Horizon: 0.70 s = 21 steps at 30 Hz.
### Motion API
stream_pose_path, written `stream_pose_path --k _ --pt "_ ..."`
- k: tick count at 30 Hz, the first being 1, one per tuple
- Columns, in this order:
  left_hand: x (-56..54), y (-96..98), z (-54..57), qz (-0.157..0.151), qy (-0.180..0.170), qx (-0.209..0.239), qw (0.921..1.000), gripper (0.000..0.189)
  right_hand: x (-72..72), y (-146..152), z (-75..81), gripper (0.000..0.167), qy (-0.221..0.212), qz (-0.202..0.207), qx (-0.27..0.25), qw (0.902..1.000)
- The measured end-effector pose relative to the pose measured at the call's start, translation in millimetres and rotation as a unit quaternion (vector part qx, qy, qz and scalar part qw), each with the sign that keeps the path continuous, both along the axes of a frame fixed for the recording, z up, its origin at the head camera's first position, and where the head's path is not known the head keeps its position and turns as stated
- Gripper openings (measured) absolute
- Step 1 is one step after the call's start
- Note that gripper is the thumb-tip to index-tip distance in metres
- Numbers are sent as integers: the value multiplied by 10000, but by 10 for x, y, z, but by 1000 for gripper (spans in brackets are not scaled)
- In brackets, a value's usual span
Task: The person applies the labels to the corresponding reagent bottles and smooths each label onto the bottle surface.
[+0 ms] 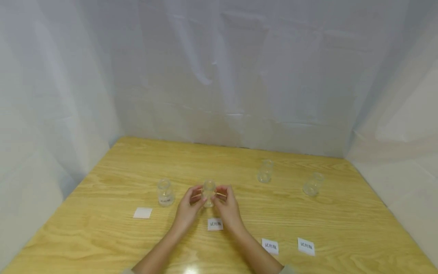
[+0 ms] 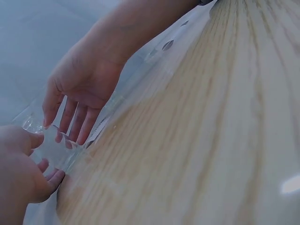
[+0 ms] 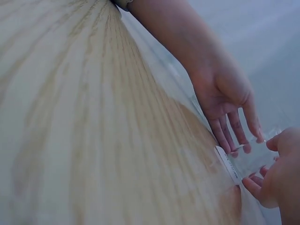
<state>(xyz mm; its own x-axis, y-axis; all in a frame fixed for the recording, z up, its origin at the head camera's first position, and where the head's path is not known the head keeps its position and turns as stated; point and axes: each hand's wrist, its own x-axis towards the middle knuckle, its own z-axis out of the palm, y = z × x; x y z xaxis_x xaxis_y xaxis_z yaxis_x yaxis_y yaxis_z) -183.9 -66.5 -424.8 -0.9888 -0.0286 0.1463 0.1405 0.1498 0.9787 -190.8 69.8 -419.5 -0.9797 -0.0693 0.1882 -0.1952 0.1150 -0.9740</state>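
Clear glass reagent bottle [image 1: 209,189] — centred between both hands, lower centre of frame.
Nearest, two lettered cards [image 1: 270,246] [image 1: 306,246] lie at lower right; a third lettered card [image 1: 215,224] lies just below the bottle, towards the wearer. The left hand [image 1: 187,208] and right hand [image 1: 229,208] grip the bottle from opposite sides, thumbs on its near side, fingers partly curled around its flanks. The bottle lies straight ahead of the wrists, neither hand clearly nearer; its long axis appears about upright — mouth uppermost. Base contact with the wooden table [image 1: 184,160] cannot be confirmed. A labelled bottle [image 1: 165,193] stands to the left, apart from the hands; farther off, two more bottles [image 1: 265,172] [image 1: 313,185] stand at right.
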Motion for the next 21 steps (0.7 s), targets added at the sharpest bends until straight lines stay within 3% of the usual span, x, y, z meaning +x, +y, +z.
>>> stream_pose_path --k 14,21 --pt "4 -9 -38 -24 172 -56 9998 41 -16 11 -104 30 455 -4 -20 9990" --pt "7 -20 -60 24 168 -162 9997 40 6 0 -104 32 449 -50 111 9989"
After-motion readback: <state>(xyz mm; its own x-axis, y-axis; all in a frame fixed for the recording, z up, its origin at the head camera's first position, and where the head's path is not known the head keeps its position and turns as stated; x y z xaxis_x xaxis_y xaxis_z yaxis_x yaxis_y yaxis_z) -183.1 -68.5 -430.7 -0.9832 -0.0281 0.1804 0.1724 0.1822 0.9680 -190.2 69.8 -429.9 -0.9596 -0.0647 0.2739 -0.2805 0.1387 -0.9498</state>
